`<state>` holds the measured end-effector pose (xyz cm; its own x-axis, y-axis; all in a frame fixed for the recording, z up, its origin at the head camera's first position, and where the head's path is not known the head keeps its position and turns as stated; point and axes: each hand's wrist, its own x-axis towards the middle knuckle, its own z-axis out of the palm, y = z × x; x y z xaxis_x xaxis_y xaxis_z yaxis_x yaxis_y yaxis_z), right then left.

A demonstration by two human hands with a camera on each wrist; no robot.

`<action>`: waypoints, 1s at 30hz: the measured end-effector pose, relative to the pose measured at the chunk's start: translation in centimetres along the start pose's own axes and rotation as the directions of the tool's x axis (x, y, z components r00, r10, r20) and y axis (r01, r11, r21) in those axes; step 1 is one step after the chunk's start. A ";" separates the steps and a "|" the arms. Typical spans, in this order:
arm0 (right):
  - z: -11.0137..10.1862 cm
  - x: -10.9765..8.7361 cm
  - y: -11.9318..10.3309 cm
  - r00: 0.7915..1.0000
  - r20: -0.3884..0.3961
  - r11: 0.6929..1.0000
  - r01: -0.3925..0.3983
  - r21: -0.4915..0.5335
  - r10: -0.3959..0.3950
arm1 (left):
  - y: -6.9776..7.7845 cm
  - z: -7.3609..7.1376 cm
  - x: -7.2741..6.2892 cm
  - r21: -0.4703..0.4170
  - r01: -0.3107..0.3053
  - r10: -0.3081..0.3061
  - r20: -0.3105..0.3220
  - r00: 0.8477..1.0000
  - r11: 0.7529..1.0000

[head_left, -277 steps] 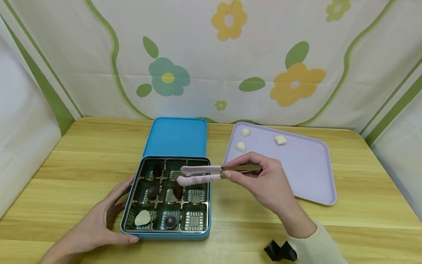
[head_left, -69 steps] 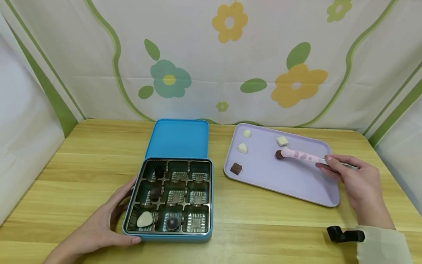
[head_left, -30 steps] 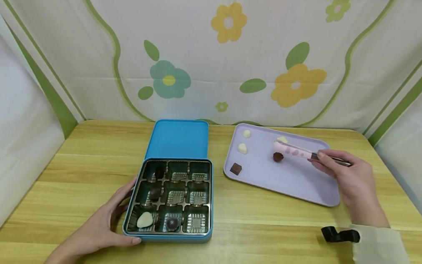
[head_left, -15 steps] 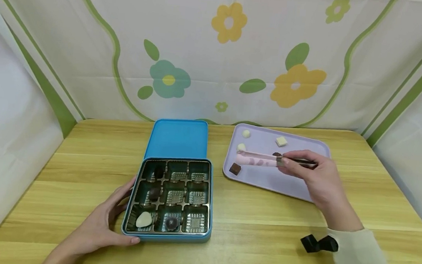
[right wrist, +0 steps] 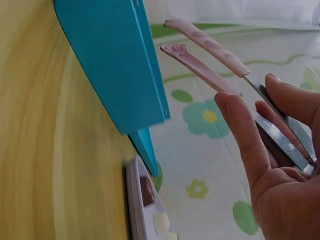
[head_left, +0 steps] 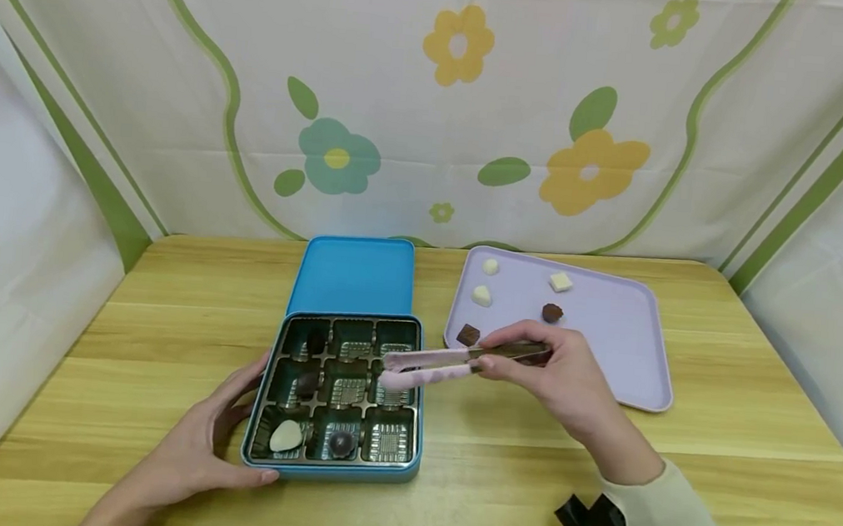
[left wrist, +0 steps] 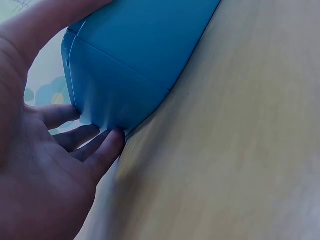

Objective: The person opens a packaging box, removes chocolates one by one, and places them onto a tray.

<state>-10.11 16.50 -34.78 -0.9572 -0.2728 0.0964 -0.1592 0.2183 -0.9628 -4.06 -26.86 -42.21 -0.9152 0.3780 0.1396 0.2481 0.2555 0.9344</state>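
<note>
**Pink cat-paw tongs (head_left: 430, 375) poised over the blue tin (head_left: 343, 475), nothing between their tips**

The right hand (head_left: 569, 384) grasps the tongs between thumb and fingers; their tips stand apart above the tin's right side, over the middle-row compartment. The left hand (head_left: 190, 447) steadies the tin, fingers curled round its left side and thumb along the front corner.

Four chocolates sit in the divided insert: two dark chocolates (head_left: 307, 383) in the left column, a white chocolate (head_left: 286, 435) at front left, and a round dark chocolate (head_left: 341, 444) at front middle. On the lilac tray (head_left: 610, 346) lie five more — three white, two brown.

This looks like the reaching step of moving chocolates between tin and tray, with no piece yet gripped. The next move probably calls for steering the tips left, down around one piece, and a light squeeze — the compartment walls leave little room.

No brand, label or writing can be read on tin, tray or tongs; the backdrop (head_left: 419, 121) shows only printed flowers and leaves.
</note>
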 end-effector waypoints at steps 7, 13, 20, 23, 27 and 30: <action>2.6 0.3 -0.8 0.989 0.150 0.999 0.015 -0.050 -0.008 | 0.2 -0.3 0.2 -0.009 0.003 -0.003 0.002 1.000 1.000; 3.4 0.6 -1.4 0.978 0.198 0.994 0.082 -0.078 -0.065 | 0.6 -0.3 0.1 -0.016 0.026 -0.026 0.010 1.000 1.000; 4.5 1.2 -2.8 0.950 0.278 0.972 0.186 -0.144 -0.141 | 0.9 -0.3 0.0 -0.012 0.031 -0.031 0.003 1.000 0.999; 5.2 1.7 -4.0 0.925 0.335 0.950 0.252 -0.186 -0.179 | 0.7 -0.2 0.0 -0.022 0.013 -0.013 0.010 1.000 1.000; 6.5 2.5 -5.6 0.870 0.450 0.907 0.341 -0.248 -0.203 | 0.6 0.0 0.0 -0.034 0.004 -0.003 0.021 1.000 0.999; 7.7 2.9 -6.1 0.835 0.522 0.878 0.371 -0.303 -0.173 | 0.6 0.1 0.0 -0.038 0.006 -0.005 0.019 1.000 0.999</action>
<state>-10.07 7.17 -30.57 -0.6461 -0.7545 0.1151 -0.5676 0.3742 -0.7334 -3.86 -26.59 -41.70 -0.9103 0.3937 0.1282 0.2303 0.2240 0.9470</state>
